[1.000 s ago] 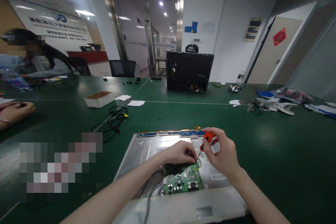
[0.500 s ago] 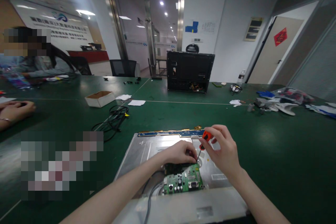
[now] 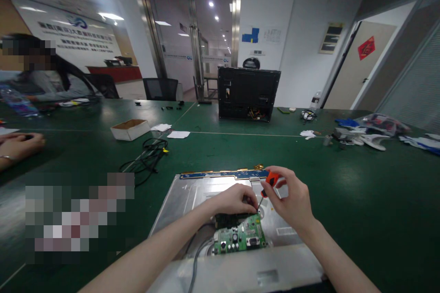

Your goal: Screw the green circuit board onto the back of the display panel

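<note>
In my right hand [image 3: 294,194] is a small screwdriver [image 3: 272,178] with an orange and black handle, gripped between thumb and fingers. Its shaft slants down to the upper right corner of a green circuit board [image 3: 239,236]. My left hand [image 3: 236,199] rests over the board's upper edge, fingers curled beside the screwdriver's tip; what they pinch, if anything, is hidden. Under both lies a silvery display panel [image 3: 189,194], with a narrow blue circuit strip [image 3: 213,175] along its far edge. A grey cable [image 3: 195,261] runs down left of the green board.
Black cables [image 3: 149,153] lie coiled left of the panel, near a small open box [image 3: 129,129]. Farther back stands a black monitor housing [image 3: 249,94]. Assorted parts and bags [image 3: 371,132] lie at right. Another person's hand [image 3: 22,149] rests on the table at left.
My right hand's fingers have shifted slightly around the screwdriver handle. The screwdriver's tip stays at the board's corner, and my left hand keeps its place.
</note>
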Demonstrator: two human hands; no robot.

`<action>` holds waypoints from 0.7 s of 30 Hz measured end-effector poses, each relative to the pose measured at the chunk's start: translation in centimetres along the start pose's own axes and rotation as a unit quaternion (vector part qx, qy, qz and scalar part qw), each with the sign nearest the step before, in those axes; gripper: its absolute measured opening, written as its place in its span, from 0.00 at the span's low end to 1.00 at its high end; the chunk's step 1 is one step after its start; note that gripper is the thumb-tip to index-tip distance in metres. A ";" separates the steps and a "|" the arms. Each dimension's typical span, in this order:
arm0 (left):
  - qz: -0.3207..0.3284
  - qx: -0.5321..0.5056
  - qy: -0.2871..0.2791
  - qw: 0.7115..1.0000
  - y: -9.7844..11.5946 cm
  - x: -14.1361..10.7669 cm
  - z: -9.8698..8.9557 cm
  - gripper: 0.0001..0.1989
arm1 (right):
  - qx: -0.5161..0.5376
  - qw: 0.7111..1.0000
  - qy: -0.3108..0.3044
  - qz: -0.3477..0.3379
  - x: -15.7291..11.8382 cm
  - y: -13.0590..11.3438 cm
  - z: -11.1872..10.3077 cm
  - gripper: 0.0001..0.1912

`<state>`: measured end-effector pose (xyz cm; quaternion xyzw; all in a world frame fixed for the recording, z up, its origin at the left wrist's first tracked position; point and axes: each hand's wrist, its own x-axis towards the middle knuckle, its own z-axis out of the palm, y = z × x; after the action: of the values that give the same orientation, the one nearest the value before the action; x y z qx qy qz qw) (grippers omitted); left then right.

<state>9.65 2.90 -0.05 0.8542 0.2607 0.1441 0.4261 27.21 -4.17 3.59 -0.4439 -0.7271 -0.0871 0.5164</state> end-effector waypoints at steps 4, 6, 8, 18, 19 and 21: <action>0.000 0.006 0.004 1.000 -0.1 0.0 0.0 0.04 | -0.012 1.000 -0.002 0.013 0.0 0.1 0.0 0.14; 0.001 0.010 0.005 1.000 -0.1 -0.1 0.0 0.04 | -0.016 1.000 -0.002 0.011 0.1 0.0 -0.1 0.13; 0.005 0.016 0.005 1.000 -0.1 -0.1 0.0 0.04 | -0.014 1.000 0.000 0.003 0.3 0.0 -0.2 0.12; 0.054 0.069 -0.004 0.996 0.4 -0.1 0.0 0.03 | 0.001 0.999 -0.027 -0.019 0.6 -0.1 -0.3 0.14; 0.058 0.071 -0.006 0.996 0.3 -0.1 0.0 0.03 | 0.007 0.999 -0.030 -0.019 0.5 0.0 -0.3 0.14; 0.064 0.074 -0.008 0.995 0.2 0.0 0.0 0.03 | 0.013 0.999 -0.032 -0.020 0.4 0.1 -0.3 0.15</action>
<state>9.69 2.75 0.08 0.8997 0.2119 0.1441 0.3535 27.39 -4.05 4.06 -0.4248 -0.7530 -0.0737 0.4972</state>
